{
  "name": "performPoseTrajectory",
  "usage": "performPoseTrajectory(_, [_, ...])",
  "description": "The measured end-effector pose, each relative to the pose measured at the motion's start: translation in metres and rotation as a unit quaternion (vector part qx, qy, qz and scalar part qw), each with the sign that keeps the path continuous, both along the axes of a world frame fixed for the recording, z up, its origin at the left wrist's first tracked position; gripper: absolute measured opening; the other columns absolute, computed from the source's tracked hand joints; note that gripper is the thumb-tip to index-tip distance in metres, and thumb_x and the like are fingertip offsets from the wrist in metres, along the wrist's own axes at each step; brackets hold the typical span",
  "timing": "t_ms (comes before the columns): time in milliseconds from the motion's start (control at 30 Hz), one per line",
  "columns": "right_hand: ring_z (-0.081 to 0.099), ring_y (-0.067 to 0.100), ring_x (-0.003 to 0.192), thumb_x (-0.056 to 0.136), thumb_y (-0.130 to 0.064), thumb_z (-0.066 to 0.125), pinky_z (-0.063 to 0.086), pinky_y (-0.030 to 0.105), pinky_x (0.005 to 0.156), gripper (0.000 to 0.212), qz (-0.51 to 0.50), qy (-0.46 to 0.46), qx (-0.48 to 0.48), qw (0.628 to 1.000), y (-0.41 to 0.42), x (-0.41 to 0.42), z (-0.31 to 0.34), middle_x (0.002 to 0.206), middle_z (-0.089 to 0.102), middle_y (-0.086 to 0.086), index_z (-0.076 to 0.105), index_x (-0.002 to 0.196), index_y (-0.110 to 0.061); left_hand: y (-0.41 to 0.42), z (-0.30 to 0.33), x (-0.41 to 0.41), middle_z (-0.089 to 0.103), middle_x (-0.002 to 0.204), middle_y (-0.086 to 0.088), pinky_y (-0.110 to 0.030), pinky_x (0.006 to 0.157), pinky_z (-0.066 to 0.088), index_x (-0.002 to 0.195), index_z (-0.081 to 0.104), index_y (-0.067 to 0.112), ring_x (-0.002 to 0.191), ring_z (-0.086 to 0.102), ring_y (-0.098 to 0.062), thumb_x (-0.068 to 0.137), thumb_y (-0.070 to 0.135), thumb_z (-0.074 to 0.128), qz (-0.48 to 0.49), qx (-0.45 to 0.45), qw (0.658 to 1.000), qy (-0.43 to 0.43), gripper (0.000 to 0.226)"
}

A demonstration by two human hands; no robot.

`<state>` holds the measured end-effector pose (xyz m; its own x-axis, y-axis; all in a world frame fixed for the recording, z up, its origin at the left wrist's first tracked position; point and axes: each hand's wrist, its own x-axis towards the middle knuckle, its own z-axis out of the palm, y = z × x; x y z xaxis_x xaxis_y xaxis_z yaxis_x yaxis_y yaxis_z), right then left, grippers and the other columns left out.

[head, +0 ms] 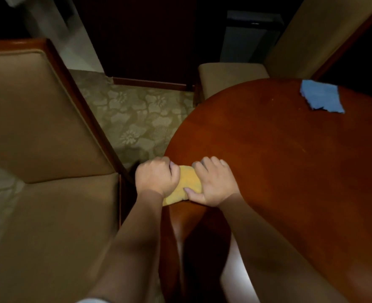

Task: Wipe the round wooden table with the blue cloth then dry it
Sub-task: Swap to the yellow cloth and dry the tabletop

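A folded yellow cloth (186,185) is gripped at the near rim of the round wooden table (279,160), the left hand (157,177) fisted around one end and the right hand (213,181) clamped over the other, thumb pressed on top. The blue cloth (320,98) lies crumpled well beyond the right hand, by the far edge. Drying appears to be under way, though dampness cannot be judged in this dim view. Both cloths look soft, light and limp, best bunched in the palm.
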<state>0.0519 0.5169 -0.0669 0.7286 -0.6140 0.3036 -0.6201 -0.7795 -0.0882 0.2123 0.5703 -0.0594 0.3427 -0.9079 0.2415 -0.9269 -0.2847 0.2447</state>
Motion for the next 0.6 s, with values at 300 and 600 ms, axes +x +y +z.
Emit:
performPoseTrajectory(300, [0.049,0.028,0.071,0.078,-0.065,0.034,0.034,0.036,0.062,0.063,-0.018,0.051,0.013,0.998,0.012,-0.003,0.011,0.081,0.053,0.009,0.058,0.093,-0.009,0.013,0.009,-0.009,0.062,0.072,-0.013,-0.029,0.052,0.033,0.073,0.062,0.006,0.061,0.057,-0.032,0.074,0.041,0.007,0.002,0.015,1.000,-0.018,0.065])
performPoseTrajectory(600, [0.048,0.027,0.072,0.076,-0.065,0.035,0.036,0.035,0.063,0.060,-0.001,0.059,0.038,0.998,0.128,-0.074,0.011,0.082,0.052,0.007,0.057,0.093,-0.012,0.133,0.011,-0.081,0.053,0.053,-0.011,-0.024,0.044,0.027,0.057,0.058,0.005,0.041,0.049,-0.029,0.078,0.032,0.025,0.011,0.040,0.999,-0.011,0.047])
